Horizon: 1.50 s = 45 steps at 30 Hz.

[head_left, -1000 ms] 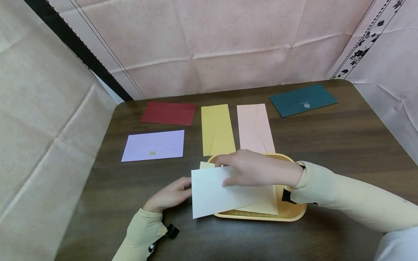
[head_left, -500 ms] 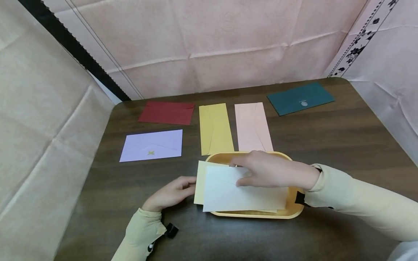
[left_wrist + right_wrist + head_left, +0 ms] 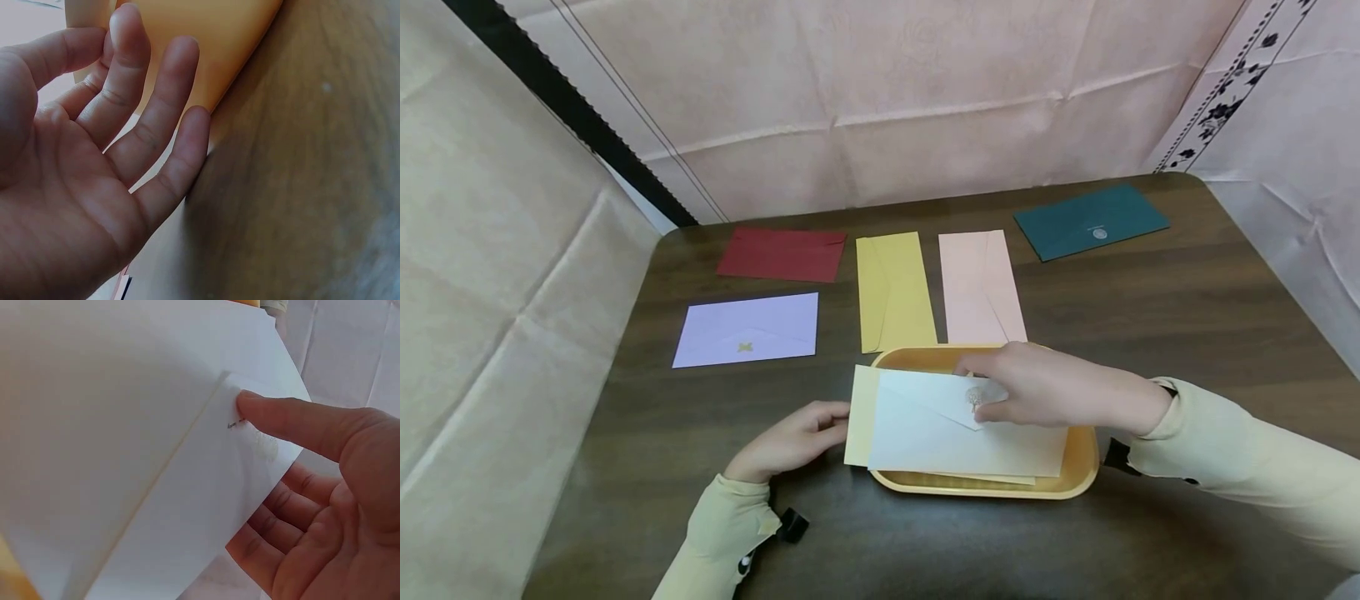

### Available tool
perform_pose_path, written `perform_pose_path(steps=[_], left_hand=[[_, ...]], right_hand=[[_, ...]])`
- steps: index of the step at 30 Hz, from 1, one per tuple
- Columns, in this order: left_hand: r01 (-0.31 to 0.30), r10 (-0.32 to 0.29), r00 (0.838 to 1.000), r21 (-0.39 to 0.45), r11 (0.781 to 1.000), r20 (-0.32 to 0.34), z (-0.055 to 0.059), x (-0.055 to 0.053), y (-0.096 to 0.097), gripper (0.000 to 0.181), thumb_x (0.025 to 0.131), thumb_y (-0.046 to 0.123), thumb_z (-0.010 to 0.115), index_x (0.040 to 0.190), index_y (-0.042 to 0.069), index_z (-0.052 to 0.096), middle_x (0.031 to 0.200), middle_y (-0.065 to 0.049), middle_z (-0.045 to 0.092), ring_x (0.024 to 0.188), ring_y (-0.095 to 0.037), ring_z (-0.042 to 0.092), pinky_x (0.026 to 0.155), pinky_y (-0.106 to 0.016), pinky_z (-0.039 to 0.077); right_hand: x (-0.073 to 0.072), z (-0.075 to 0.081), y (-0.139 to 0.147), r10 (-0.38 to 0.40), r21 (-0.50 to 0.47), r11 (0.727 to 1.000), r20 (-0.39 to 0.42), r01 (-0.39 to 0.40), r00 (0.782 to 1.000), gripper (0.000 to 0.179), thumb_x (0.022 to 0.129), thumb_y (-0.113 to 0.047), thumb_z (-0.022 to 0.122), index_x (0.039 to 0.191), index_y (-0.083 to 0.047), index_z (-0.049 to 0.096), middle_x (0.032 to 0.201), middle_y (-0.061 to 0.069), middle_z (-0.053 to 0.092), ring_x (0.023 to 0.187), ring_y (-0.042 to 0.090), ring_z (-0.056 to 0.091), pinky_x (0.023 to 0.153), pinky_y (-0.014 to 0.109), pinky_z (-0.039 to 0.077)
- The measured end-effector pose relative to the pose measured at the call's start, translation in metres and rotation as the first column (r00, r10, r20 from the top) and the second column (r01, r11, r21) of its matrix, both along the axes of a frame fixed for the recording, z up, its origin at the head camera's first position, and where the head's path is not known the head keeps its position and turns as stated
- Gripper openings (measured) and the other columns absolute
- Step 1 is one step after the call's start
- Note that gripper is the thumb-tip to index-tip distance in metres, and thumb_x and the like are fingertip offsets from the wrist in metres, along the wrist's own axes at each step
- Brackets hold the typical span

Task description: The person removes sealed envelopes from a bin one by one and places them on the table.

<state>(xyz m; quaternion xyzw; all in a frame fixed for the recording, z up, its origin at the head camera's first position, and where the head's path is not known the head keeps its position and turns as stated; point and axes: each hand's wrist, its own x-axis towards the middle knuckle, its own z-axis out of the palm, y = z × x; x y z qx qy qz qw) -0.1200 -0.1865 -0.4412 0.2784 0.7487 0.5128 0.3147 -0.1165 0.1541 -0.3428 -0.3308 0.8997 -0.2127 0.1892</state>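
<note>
My right hand (image 3: 1037, 387) pinches a white envelope (image 3: 925, 437) near its upper right edge, thumb on the flap beside a small gold tree motif. In the right wrist view the thumb lies on the envelope's flap (image 3: 206, 462) and the other fingers are behind it. The envelope lies over a yellow tray (image 3: 985, 492) and covers much of a cream envelope (image 3: 861, 417), whose left end sticks out past the tray. My left hand (image 3: 797, 442) pinches that left end between thumb and forefinger, its other fingers loosely bent beside the tray wall (image 3: 206, 44).
On the dark wooden table (image 3: 700, 442) lie a lilac envelope (image 3: 760, 321), a red one (image 3: 782, 254), a yellow one (image 3: 895, 292), a pink one (image 3: 977, 283) and a dark green one (image 3: 1090, 223). Pale cloths (image 3: 880, 100) hang behind the table.
My right hand has moved right with the white envelope, now more fully over the tray. More of the cream envelope's left end and the gold motif show. The left hand has stayed in place.
</note>
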Motion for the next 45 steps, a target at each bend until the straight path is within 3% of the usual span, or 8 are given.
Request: perform_pose_path(steps=[11,20,31,45], left_hand=[[0.002,-0.002,1.0,0.018,1.0,0.016,0.001,-0.001,0.0,0.028,0.106,0.018,0.053,0.129,0.009,0.066,0.122,-0.002,0.068,0.11,-0.016,0.06,0.094,-0.028,0.048],[-0.002,0.002,1.0,0.007,1.0,0.027,0.002,-0.001,0.0,0.029,0.106,0.018,0.053,0.131,0.008,0.065,0.123,-0.002,0.068,0.109,-0.015,0.059,0.093,-0.027,0.047],[0.003,-0.004,1.0,0.018,1.0,0.025,-0.001,-0.001,0.0,0.029,0.106,0.017,0.053,0.131,0.008,0.065,0.123,-0.002,0.068,0.108,-0.015,0.06,0.092,-0.027,0.048],[-0.012,0.012,0.999,-0.003,1.0,0.034,0.001,-0.001,0.001,0.028,0.106,0.017,0.053,0.13,0.006,0.065,0.12,-0.002,0.068,0.103,-0.015,0.059,0.088,-0.027,0.048]], right_hand=[[-0.001,-0.008,0.018,-0.02,-0.024,1.0,0.007,0.02,1.0,0.03,0.085,-0.015,0.082,0.109,-0.015,0.064,0.088,-0.011,0.062,0.069,0.006,0.052,0.061,0.025,0.046],[0.001,-0.011,0.033,-0.069,0.004,0.998,0.024,0.069,0.997,0.033,0.086,-0.019,0.082,0.114,-0.013,0.065,0.096,-0.007,0.065,0.075,0.009,0.055,0.066,0.027,0.048],[0.001,-0.012,0.043,-0.049,-0.05,0.997,0.075,0.052,0.996,0.028,0.092,-0.012,0.075,0.118,-0.014,0.065,0.103,-0.009,0.066,0.078,0.005,0.057,0.067,0.025,0.05],[0.003,-0.014,0.061,-0.037,-0.051,0.998,0.083,0.041,0.996,0.03,0.093,-0.006,0.073,0.121,-0.012,0.065,0.106,-0.008,0.066,0.081,0.006,0.056,0.069,0.025,0.049]])
